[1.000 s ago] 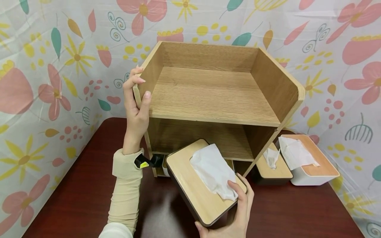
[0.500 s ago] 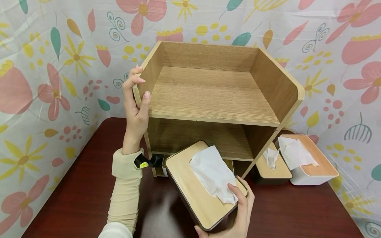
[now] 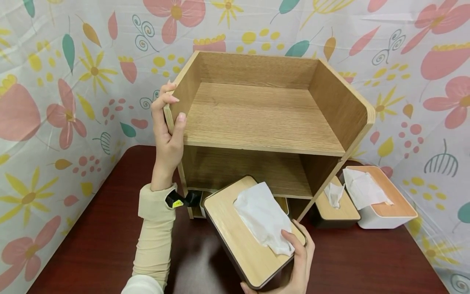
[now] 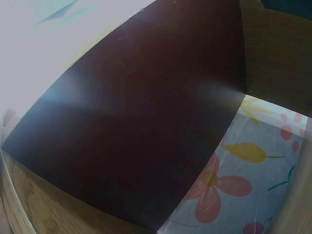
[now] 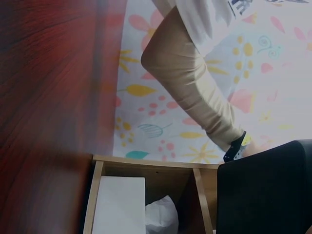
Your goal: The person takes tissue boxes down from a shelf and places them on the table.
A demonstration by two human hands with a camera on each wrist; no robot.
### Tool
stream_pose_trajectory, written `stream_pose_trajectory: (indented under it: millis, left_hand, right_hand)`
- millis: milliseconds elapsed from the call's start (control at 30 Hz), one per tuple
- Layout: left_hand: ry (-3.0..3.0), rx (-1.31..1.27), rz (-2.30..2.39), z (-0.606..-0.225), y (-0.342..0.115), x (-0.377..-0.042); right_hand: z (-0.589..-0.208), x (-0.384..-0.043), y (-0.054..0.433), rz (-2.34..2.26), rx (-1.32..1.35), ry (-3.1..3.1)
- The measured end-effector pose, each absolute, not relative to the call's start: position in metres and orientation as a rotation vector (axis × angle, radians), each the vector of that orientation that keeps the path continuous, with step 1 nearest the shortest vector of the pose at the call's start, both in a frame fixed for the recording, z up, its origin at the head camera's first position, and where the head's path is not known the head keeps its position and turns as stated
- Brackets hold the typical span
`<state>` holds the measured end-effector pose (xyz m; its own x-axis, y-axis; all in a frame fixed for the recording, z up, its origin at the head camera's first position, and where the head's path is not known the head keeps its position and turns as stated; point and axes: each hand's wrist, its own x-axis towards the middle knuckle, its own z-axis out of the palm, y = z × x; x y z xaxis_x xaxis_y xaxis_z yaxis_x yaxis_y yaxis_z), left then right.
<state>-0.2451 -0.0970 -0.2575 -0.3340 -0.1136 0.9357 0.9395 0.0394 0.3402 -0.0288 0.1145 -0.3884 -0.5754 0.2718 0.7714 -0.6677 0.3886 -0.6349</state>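
Note:
My left hand (image 3: 169,126) grips the upper left side panel of a wooden shelf unit (image 3: 264,114), fingers outside and thumb on the front edge. In my right hand (image 3: 293,261) is a tissue box (image 3: 231,220) with a pale wood lid and dark sides, held by its near right corner. A white tissue (image 3: 262,216) sticks out of its lid under my fingertips. The box is turned at an angle in front of the unit, overlapping the lower shelves in the head view. Its dark side (image 5: 263,187) fills the lower right of the right wrist view.
Right of the unit stand a small dark tissue box (image 3: 338,208) with a wood lid and a white tissue box (image 3: 385,204) with an orange-brown lid. A white box (image 5: 119,204) sits in the bottom compartment. A dark red table (image 3: 110,237) lies beneath; a floral curtain (image 3: 92,134) hangs behind.
The tissue box in my right hand has shifted slightly towards me, away from the shelf unit. My left hand stays on the side panel.

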Motion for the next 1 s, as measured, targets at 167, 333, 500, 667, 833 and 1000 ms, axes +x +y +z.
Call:
stream_pose_trajectory:
  millis: [167, 333, 500, 667, 833, 1000]
  left_hand:
    - [-1.402, -0.901, -1.456, -0.2579, -0.0975, -0.2451]
    - [-1.398, -0.907, -1.457, -0.2582, -0.0974, -0.2453]
    - [-1.396, -0.906, -1.459, -0.2589, -0.0977, -0.2448]
    - [-1.395, -0.908, -1.454, -0.2585, -0.0972, -0.2449]
    - [-1.4, -0.908, -1.452, -0.2575, -0.0968, -0.2451]
    - [-1.404, -0.905, -1.458, -0.2579, -0.097, -0.2449]
  right_hand:
    - [-0.3889, -0.0264, 0.1131, 1.363, 0.348, -1.749]
    - [-0.3906, -0.0261, 0.1135, 1.367, 0.362, -1.751]
    - [-0.3922, -0.0267, 0.1133, 1.369, 0.362, -1.746]
    - [-0.3935, -0.0247, 0.1136, 1.393, 0.355, -1.762]
    - [-0.3938, -0.0215, 0.1146, 1.451, 0.347, -1.785]
    - [-0.3966, -0.0221, 0.1173, 1.433, 0.363, -1.803]
